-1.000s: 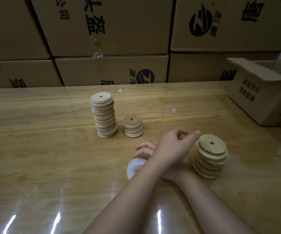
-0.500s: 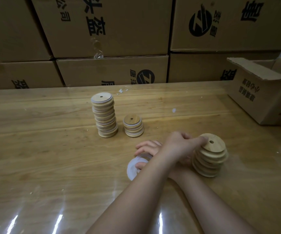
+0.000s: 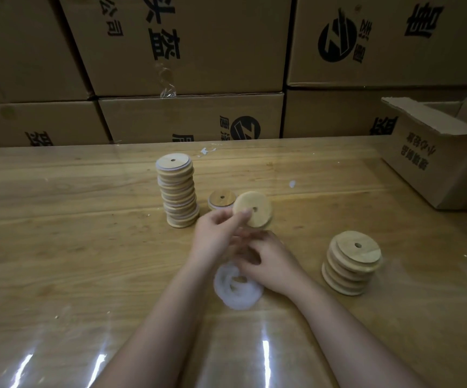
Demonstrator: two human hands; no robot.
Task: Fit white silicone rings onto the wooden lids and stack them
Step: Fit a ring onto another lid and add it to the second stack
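My left hand (image 3: pixel 218 233) pinches one bare wooden lid (image 3: pixel 252 210) with a centre hole, held tilted above the table in front of the short stack. My right hand (image 3: pixel 271 264) lies just below it, fingers curled at the upper edge of a pile of white silicone rings (image 3: pixel 238 289). Motion blur hides whether those fingers hold a ring. A stack of bare lids (image 3: pixel 351 263) stands to the right. A tall stack of ringed lids (image 3: pixel 177 191) and a short stack (image 3: pixel 221 200) stand behind my hands.
The wooden table (image 3: pixel 58 247) has a glossy clear cover. An open cardboard box (image 3: pixel 437 158) sits at the right edge. Large cardboard cartons (image 3: pixel 187 51) form a wall along the table's far side.
My left hand took the top lid from the right stack and carried it left and up, toward the short stack. My right hand stayed at the ring pile.
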